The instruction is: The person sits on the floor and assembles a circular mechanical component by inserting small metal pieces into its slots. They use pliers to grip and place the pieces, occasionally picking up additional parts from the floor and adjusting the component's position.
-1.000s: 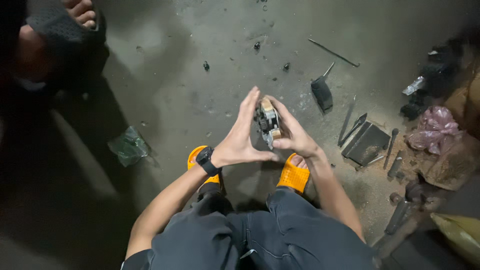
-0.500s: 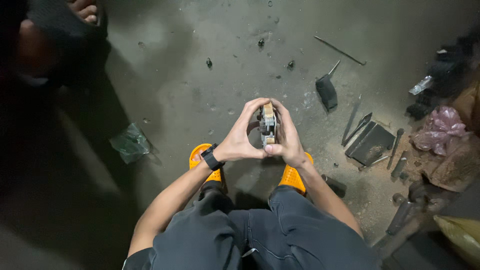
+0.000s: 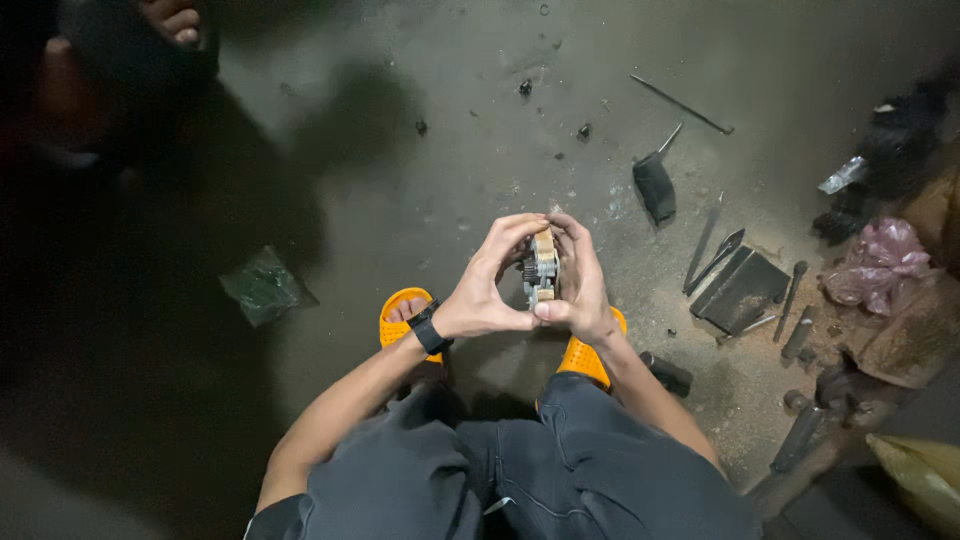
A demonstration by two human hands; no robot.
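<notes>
Both my hands hold a small metal geared part [image 3: 541, 268] upright between them, above the concrete floor. My left hand [image 3: 485, 285] wraps its left side, with the fingers curled over the top and the thumb under it; a black watch sits on that wrist. My right hand [image 3: 578, 285] grips the right side, thumb meeting the left thumb below the part. I am crouched, with orange sandals [image 3: 400, 318] under my knees.
Tools lie on the floor to the right: a dark flat plate [image 3: 742, 288], a hammer-like tool [image 3: 655, 185], a thin rod [image 3: 682, 104], bolts and a pink plastic bag [image 3: 880, 262]. A crumpled green wrapper [image 3: 262, 288] lies at left. Another person's foot [image 3: 170, 18] shows at top left.
The part has turned from tilted to upright between my hands, and the hands have closed together around it, thumbs now touching below.
</notes>
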